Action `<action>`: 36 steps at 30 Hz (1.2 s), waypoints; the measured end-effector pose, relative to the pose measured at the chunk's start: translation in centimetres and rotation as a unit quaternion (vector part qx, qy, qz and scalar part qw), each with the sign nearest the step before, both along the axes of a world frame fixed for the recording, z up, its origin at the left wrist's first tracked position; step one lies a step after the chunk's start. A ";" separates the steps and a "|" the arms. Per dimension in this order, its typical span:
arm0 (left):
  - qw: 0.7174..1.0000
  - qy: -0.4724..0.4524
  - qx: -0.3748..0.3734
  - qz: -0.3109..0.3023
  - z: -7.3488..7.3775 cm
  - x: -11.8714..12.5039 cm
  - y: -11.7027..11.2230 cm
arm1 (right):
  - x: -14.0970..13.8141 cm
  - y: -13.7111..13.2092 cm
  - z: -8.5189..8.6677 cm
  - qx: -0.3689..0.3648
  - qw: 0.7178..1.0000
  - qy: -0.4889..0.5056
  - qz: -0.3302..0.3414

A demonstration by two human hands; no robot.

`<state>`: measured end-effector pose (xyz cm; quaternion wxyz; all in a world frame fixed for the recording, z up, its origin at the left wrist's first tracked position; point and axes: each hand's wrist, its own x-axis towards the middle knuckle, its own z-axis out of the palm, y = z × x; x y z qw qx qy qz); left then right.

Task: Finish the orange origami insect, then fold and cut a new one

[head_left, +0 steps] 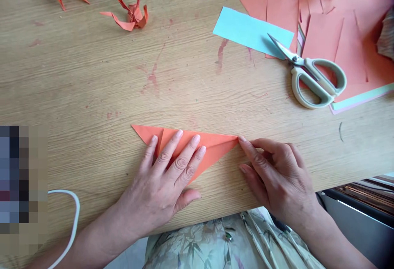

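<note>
Orange paper [215, 147], near table edge [221, 214], scissors [296, 59] well apart

The folded orange paper [214, 145] lies flat, triangular

open tabletop [184, 80] beyond orange paper [218, 142], scissors [296, 59] blocking right, probably a cord [76, 211] lower left

A light-brown wood-grain tabletop [92, 76] fills most of the view, its grain running roughly crosswise, marked by reddish stains [221, 55] and a short, dark curved mark [340, 132] toward the right. Below its lower-right edge show a pale panel [360, 211] with a black border and a glossy brown striped surface [374, 193], hard to identify. The light is soft and diffuse.
</note>
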<state>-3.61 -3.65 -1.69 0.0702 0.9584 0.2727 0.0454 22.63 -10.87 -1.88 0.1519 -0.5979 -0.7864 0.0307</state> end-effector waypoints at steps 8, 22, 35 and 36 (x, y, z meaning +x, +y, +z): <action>1.000 0.017 -0.003 -0.008 0.5 0.0 0.0 | 0.1 0.0 0.0 0.007 1.000 -0.002 0.005; 0.999 0.051 0.001 -0.004 0.7 0.1 0.0 | 0.1 0.1 -0.2 0.017 1.000 -0.005 0.009; 0.999 0.053 0.002 -0.002 0.9 0.2 -0.1 | 0.3 0.2 -0.2 0.024 1.000 -0.010 0.014; 0.999 0.054 0.000 -0.003 0.9 0.2 -0.1 | 0.3 0.2 -0.3 0.025 1.000 -0.010 0.016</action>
